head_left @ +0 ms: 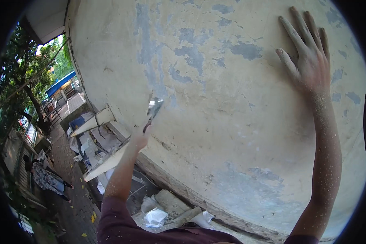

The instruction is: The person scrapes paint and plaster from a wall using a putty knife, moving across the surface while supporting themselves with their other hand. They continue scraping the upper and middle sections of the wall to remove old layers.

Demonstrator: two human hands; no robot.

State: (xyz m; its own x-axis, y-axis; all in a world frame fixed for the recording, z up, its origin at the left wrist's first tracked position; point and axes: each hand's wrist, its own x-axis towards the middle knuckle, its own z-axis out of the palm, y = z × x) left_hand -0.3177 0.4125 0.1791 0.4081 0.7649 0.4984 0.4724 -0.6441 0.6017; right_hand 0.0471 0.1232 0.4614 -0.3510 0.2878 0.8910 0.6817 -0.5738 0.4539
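My left hand (pixel 140 140) is closed around the handle of a scraper (pixel 154 106). The scraper's shiny metal blade meets or nearly meets the cream wall (pixel 232 118), just below a long strip of bare grey-blue patches; contact is not certain. High on the right, my right hand (pixel 311 65) lies flat against the same wall with its fingers spread, holding nothing. Pale dust and flakes cover my right hand and both forearms. Around and between the hands, the paint has come off in irregular patches (pixel 246 50). Another large worn patch (pixel 252 183) shows low on the wall.
A ledge (pixel 171 175) runs along the wall's base. Boards and debris (pixel 97 142) are piled at lower left, with crumpled plastic (pixel 155 217) below me. On the paved path (pixel 75 203), a person in patterned clothing (pixel 49 179) stands near a fence. Trees (pixel 28 77) rise beyond.
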